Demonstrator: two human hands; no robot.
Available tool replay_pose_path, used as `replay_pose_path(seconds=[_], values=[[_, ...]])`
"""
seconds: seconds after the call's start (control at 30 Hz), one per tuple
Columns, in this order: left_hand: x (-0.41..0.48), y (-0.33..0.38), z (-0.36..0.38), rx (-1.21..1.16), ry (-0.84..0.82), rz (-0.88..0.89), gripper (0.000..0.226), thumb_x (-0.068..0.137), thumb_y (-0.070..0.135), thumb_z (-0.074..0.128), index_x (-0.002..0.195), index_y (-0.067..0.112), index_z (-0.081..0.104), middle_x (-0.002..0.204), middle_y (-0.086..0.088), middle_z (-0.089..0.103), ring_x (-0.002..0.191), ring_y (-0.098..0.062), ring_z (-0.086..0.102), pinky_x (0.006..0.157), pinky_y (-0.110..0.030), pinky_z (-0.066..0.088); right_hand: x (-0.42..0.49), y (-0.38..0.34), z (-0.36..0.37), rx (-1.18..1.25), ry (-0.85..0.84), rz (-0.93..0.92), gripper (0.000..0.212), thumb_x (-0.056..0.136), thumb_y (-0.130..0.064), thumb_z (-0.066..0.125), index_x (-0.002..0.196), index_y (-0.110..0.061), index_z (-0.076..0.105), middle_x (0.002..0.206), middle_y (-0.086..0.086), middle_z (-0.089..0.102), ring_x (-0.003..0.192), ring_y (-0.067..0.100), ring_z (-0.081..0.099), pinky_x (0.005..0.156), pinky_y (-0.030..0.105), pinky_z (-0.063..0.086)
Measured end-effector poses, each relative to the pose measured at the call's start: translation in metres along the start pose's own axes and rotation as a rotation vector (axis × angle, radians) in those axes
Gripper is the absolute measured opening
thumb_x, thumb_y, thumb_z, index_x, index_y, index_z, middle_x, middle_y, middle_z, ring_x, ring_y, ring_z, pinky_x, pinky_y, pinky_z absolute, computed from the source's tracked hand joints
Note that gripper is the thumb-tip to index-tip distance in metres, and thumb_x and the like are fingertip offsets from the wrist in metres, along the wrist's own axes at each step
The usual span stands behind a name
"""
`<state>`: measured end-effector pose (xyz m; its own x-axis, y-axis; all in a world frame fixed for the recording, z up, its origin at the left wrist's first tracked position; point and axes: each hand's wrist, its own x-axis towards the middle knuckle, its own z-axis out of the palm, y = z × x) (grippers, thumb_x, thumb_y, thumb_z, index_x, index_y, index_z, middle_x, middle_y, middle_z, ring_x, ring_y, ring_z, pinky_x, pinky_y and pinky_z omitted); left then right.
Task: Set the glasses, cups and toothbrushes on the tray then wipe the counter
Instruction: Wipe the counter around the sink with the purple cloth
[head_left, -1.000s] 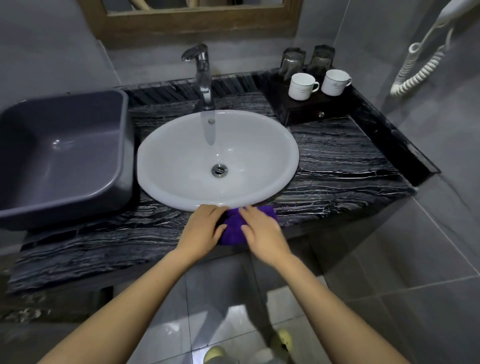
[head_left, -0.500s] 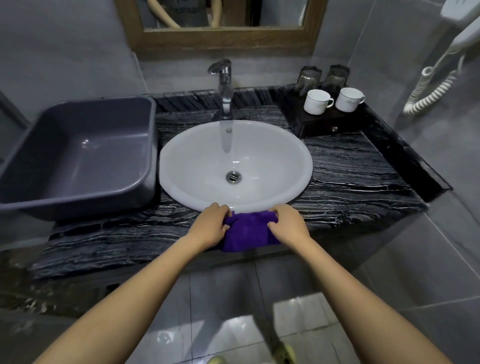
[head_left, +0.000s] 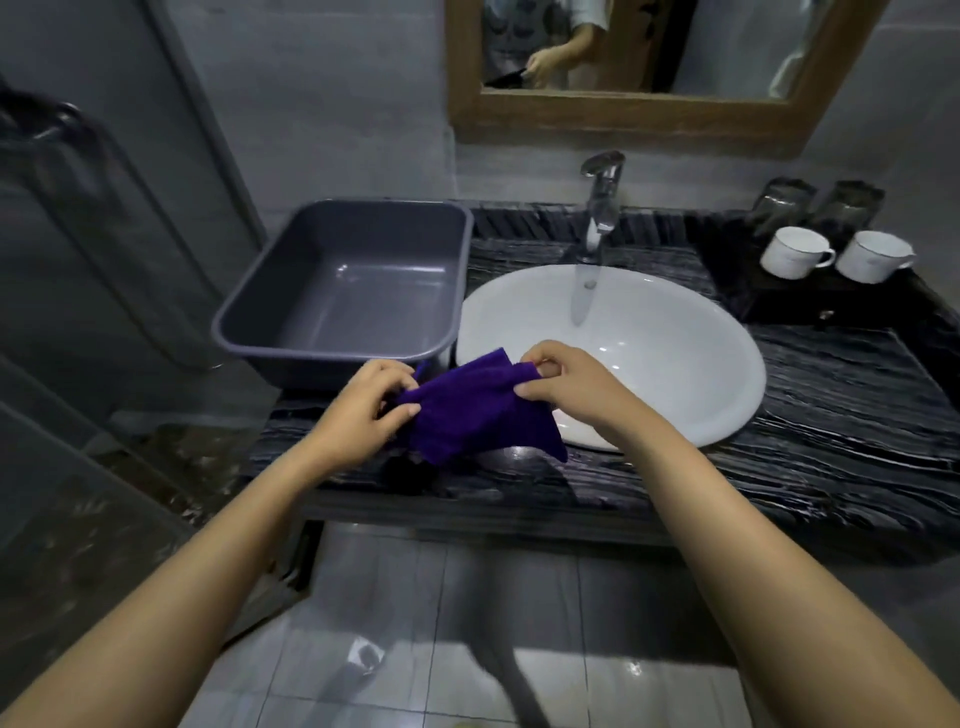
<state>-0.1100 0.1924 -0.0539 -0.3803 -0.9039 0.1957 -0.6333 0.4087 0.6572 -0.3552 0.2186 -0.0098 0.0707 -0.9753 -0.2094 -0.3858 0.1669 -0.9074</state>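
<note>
Purple cloth (head_left: 480, 410) – soft, limp, light, probably damp, though I can't confirm that. No stiffness at all: it sags between whatever points hold it, so it's best taken at an edge or corner, or bunched into a pad under a flat palm for wiping. Low slip risk, nothing fragile about it.

Left to right:

- Grey tub (head_left: 343, 283) sits at the counter's (head_left: 831, 441) back-left, empty, its near wall just behind the cloth.
- Left hand (head_left: 366, 410) – fingers curled in, pinching the cloth's left end between thumb and fingertips. Closed grip, nothing else in it.
- Cloth hangs stretched between both hands above the counter's front edge, just left of the sink (head_left: 613, 353); the lower corner droops toward the stone, and I can't tell whether it touches.
- Right hand (head_left: 563, 384) – also closed narrow, thumb and forefinger nipping the cloth's upper right edge, over the sink's front-left rim.
- Tap (head_left: 602, 208) at the back edge, behind the sink.
- Dark tray (head_left: 769, 291) in the back-right corner carries two white cups (head_left: 795, 252) in front and two dark glasses (head_left: 784, 200) behind. Those are the fragile, slick items – they look already placed. No toothbrushes visible.

Judgement: tray step looks done apart from the unseen toothbrushes; the hands look to be opening or refolding the cloth ahead of wiping. Main handling issue is the cloth bunching unevenly.
</note>
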Motion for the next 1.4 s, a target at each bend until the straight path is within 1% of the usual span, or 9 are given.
replay_pose_path(seconds=[0.13,0.27,0.47,0.63,0.77,0.97,1.1,1.23,1.4], values=[[-0.013,-0.008,-0.020,-0.115,-0.014,-0.066,0.008,0.087,0.011,0.059,0.094,0.015,0.057,0.088,0.000,0.061,0.078,-0.012,0.054,0.073,-0.021,0.044,0.005,-0.011,0.011,0.129,-0.066,0.002,0.014,0.084,-0.003,0.058,0.091,-0.015,0.060,0.080,0.004,0.065,0.074,0.018,0.060,0.070,0.030,0.045],[-0.022,-0.022,-0.014,-0.070,-0.004,-0.082,0.017,0.087,0.006,0.058,0.103,0.007,0.063,0.102,-0.006,0.067,0.093,-0.013,0.057,0.081,-0.007,0.038,0.009,-0.005,0.029,0.184,-0.098,0.055,0.013,0.086,-0.003,0.056,0.090,-0.014,0.063,0.080,0.002,0.066,0.069,0.011,0.063,0.066,0.024,0.050],[-0.028,-0.046,0.003,0.064,-0.061,-0.089,0.028,0.083,0.015,0.066,0.111,0.012,0.067,0.104,-0.010,0.067,0.097,-0.019,0.058,0.082,-0.015,0.036,0.013,0.004,0.052,0.211,-0.067,0.071,0.014,0.084,-0.004,0.059,0.085,-0.017,0.063,0.082,0.004,0.068,0.073,0.016,0.063,0.067,0.026,0.049],[-0.035,-0.046,0.015,-0.181,-0.188,-0.110,0.016,0.077,0.016,0.073,0.091,0.016,0.068,0.100,-0.004,0.064,0.094,-0.014,0.060,0.080,-0.010,0.045,0.012,-0.006,0.053,0.168,-0.135,-0.012,0.019,0.084,-0.008,0.060,0.083,-0.027,0.065,0.078,-0.001,0.071,0.073,0.017,0.066,0.067,0.028,0.051],[-0.033,-0.042,0.010,-0.359,-0.116,-0.214,0.010,0.077,0.005,0.071,0.083,0.008,0.064,0.092,-0.008,0.064,0.088,-0.016,0.058,0.085,-0.026,0.044,0.010,-0.017,0.048,0.119,-0.127,-0.019,0.016,0.084,-0.005,0.059,0.089,-0.020,0.064,0.088,0.011,0.071,0.078,0.020,0.066,0.073,0.034,0.051],[-0.038,-0.030,-0.022,-0.539,-0.101,-0.238,0.009,0.080,0.005,0.066,0.088,0.007,0.065,0.086,-0.002,0.067,0.077,-0.003,0.063,0.071,-0.014,0.051,-0.004,-0.014,0.027,0.079,-0.082,0.028,0.015,0.082,-0.002,0.061,0.094,-0.010,0.064,0.088,0.020,0.068,0.077,0.024,0.058,0.073,0.036,0.041],[-0.022,-0.036,-0.024,-0.408,-0.076,-0.286,0.012,0.077,0.007,0.071,0.089,0.007,0.068,0.085,-0.005,0.069,0.072,-0.006,0.062,0.069,-0.018,0.052,0.009,0.001,0.031,0.135,-0.098,0.157,0.013,0.082,0.000,0.060,0.085,-0.013,0.064,0.074,0.005,0.065,0.065,0.013,0.057,0.052,0.016,0.047],[0.002,-0.060,0.001,-0.149,-0.039,-0.434,0.016,0.075,0.012,0.074,0.090,0.008,0.070,0.076,-0.003,0.066,0.062,-0.010,0.058,0.062,-0.023,0.053,0.051,0.026,0.050,0.096,-0.035,0.306,0.016,0.084,0.003,0.056,0.078,-0.013,0.057,0.062,0.005,0.053,0.035,0.004,0.047,0.034,0.013,0.034],[0.009,-0.088,0.015,0.059,0.003,-0.586,0.020,0.081,0.013,0.064,0.101,0.007,0.067,0.102,-0.015,0.071,0.092,-0.025,0.065,0.082,-0.026,0.046,0.090,0.050,0.070,-0.202,0.050,0.263,0.013,0.084,-0.006,0.057,0.095,0.000,0.062,0.078,0.023,0.056,0.069,0.030,0.057,0.058,0.030,0.044]])
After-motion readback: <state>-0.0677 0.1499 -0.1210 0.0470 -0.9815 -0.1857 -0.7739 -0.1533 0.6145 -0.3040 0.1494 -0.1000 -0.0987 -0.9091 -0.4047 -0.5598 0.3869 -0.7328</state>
